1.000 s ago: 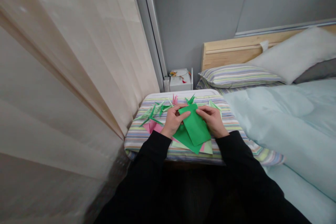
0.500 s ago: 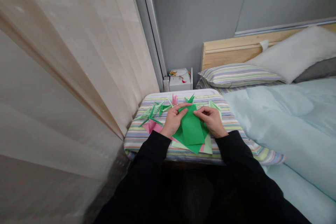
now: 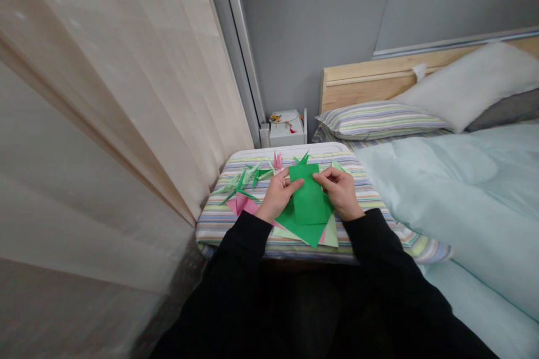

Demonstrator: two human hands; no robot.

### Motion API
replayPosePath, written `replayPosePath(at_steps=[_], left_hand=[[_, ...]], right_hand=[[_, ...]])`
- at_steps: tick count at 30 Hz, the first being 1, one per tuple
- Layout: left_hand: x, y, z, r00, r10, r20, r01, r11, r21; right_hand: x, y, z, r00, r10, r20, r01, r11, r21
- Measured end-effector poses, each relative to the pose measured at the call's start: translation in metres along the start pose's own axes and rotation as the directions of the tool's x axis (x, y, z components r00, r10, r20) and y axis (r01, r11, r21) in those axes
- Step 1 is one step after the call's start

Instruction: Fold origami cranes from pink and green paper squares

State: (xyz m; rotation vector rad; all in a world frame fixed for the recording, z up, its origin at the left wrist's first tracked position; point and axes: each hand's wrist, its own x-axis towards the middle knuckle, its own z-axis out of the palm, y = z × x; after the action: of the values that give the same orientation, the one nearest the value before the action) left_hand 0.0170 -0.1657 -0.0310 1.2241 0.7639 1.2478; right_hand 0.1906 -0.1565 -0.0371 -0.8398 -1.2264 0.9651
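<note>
A green rectangle of paper [image 3: 310, 202] is held up between both hands. My left hand [image 3: 278, 193] pinches its left edge, with the thumb on the front. At the upper right edge, my right hand [image 3: 340, 192] grips it between thumb and fingertips. Beneath lies a stack of paper sheets, a green one [image 3: 309, 234] on top and a pale green one [image 3: 332, 233] under it, with a bit of pink showing. Several folded paper cranes, such as a green crane [image 3: 241, 188], sit left of my left hand, near a pink folded paper [image 3: 243, 203].
The small table wears a striped cloth [image 3: 210, 230]. A pink crane [image 3: 277, 160] and another green crane [image 3: 302, 159] stand toward its far edge. A curtain [image 3: 147, 95] hangs close on the left, a bed with a pale blue quilt [image 3: 458, 179] is on the right, and a white nightstand [image 3: 288, 133] stands behind.
The green paper has tilted more upright and its lower edge has risen slightly. My left thumb now lies further over its front. The whole view has shifted a little.
</note>
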Motion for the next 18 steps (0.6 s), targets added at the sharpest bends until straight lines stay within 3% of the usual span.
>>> replayPosePath(at_steps=[5, 18], left_hand=[[0.0002, 0.0002, 0.0042, 0.999, 0.003, 0.035, -0.003, 1.0, 0.002], [-0.0003, -0.0046, -0.0016, 1.0, 0.011, -0.016, -0.01, 0.999, 0.042]], right_hand=[[-0.0002, -0.0021, 0.0003, 1.0, 0.003, -0.027, -0.004, 0.999, -0.033], [-0.0003, -0.0038, 0.0026, 1.0, 0.025, -0.005, -0.025, 1.0, -0.008]])
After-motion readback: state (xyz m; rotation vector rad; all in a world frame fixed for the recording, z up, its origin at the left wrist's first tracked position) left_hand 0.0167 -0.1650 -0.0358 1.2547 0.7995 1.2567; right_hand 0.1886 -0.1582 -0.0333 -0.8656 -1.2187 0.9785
